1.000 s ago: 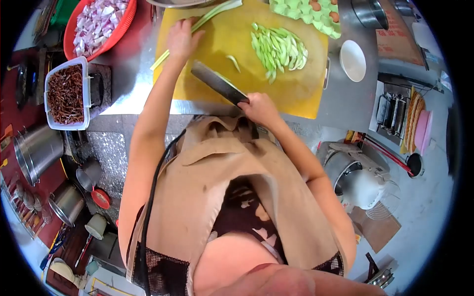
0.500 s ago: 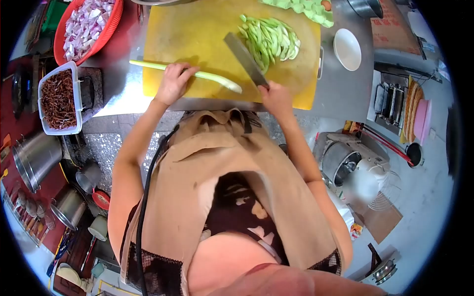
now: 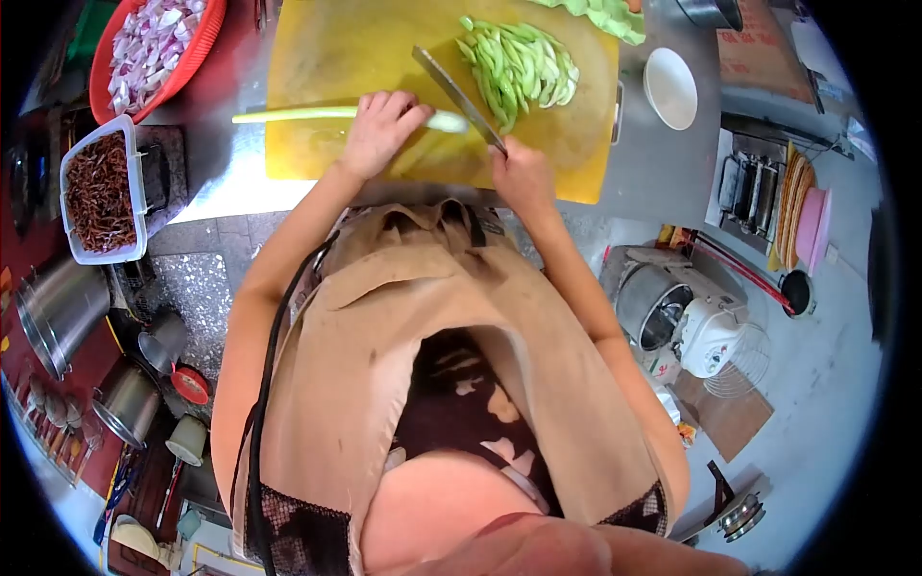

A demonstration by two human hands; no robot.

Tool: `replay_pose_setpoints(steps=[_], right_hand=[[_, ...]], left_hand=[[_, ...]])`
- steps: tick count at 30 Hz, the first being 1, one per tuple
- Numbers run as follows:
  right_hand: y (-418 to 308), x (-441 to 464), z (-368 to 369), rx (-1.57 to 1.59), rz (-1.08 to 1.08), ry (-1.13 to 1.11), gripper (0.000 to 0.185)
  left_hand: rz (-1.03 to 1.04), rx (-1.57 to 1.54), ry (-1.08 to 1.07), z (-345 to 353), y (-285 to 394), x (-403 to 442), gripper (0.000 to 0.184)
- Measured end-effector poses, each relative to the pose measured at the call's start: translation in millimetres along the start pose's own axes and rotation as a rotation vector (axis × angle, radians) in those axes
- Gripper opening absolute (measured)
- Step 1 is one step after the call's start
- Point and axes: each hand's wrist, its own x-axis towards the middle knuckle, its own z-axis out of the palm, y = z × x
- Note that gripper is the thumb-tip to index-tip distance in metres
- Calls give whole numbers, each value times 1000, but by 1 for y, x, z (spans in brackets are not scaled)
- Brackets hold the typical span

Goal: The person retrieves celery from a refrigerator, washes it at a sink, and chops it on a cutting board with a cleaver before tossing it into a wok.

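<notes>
1. Yellow cutting board (image 3: 312, 58): green stalk (image 3: 298, 114) atop, long axis left-right, pale end pointing right.
2. Left hand (image 3: 387, 132): curled over stalk.
3. Right hand (image 3: 522, 175): gripping cleaver (image 3: 457, 94), blade angled forward-left.
4. Change: stalk, formerly slanting, now lies nearly level.

Dial centred on the cutting board (image 3: 336, 58), which lies on the table (image 3: 663, 173): basket (image 3: 200, 53) with onions (image 3: 154, 48) between 9 and 10 o'clock; tub (image 3: 135, 178) between 8 and 9; bowl (image 3: 670, 88) at 3; tray (image 3: 615, 19) at 2. On the board, the stalk (image 3: 298, 114) overhangs the 9 o'clock edge; the knife (image 3: 459, 95) separates it from the pile (image 3: 523, 67), toward 2 o'clock.
</notes>
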Motion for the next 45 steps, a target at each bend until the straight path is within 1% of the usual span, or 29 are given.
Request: replay_pose_setpoints(steps=[2,4,5,7,8,10,11,13,14,16,17,19,20,22,23,24,26,29,31,32,34,36,38,39,40,41,43,44,45], right_hand=[[0,-1,-2,29,8,35,21],[1,0,-6,-30,-26,-41,19],[0,-2,-7,-32,-22,-44,19],[-5,-5,-7,-150,1,-156,18],[-7,-5,-7,-152,2,-158,18],[-10,-7,-8,-141,25,-160,17],[-10,-7,-9,-143,27,-161,17],[-11,-2,-10,-134,31,-149,17],[-9,-1,-10,-135,27,-146,17],[-5,2,-8,-74,-32,-76,17],[-6,3,-8,-75,-37,-78,17],[-7,5,-7,-108,-31,-37,18],[-7,5,-8,-111,-36,-39,18],[-7,4,-10,-134,-64,-86,18],[-6,3,-10,-134,-62,-89,18],[-6,1,-8,-129,-56,-114,18],[-5,1,-6,-124,-50,-137,18],[-2,3,-12,-157,-74,-142,17],[-6,5,-26,-129,-183,-142,16],[-10,5,-34,-130,-186,-146,16],[-16,6,-47,-204,-127,-239,19],[-13,11,-39,-218,-143,-235,20],[-8,20,-17,-231,-155,-232,20],[-5,27,4,-193,-157,-194,20],[-12,33,9,-154,-163,-155,20],[-14,38,3,-153,-177,-147,20],[-17,31,-18,-170,-201,-216,21],[-14,31,-20,-171,-206,-215,21],[-11,29,-22,-194,-177,-258,21]], left_hand=[[17,-12,-29,5,0,-6,31],[8,-95,-37,9,0,-15,30],[8,-101,-39,14,-1,-20,30],[126,-77,6,18,-1,-26,31],[125,-80,6,18,0,-24,31],[107,-182,-159,13,5,-20,31],[107,-185,-158,6,7,-17,31],[126,-168,-241,-8,8,-11,32],[125,-166,-238,-9,6,-9,32],[214,-63,-309,-7,0,-4,34],[209,-61,-306,-4,-1,-1,34],[154,56,73,4,-2,7,35],[148,57,77,5,-1,4,35],[86,-176,-48,10,2,-7,36],[86,-218,-22,17,1,-15,31],[83,-221,-28,23,-1,-22,31],[50,-246,40,25,-3,-23,27],[68,-208,-14,21,-3,-13,24],[95,-201,3,21,-6,-10,24],[127,-191,17,21,-7,-9,23],[127,-190,30,22,-7,-10,23],[127,-186,46,23,-7,-10,23],[106,-196,13,23,-7,-11,26],[106,-198,13,25,-5,-13,26],[112,-180,23,26,-4,-14,25],[117,-150,40,26,-9,-12,23],[113,-153,22,25,-7,-14,23],[102,-152,13,24,-8,-13,24],[90,-167,12,25,-8,-13,24]])
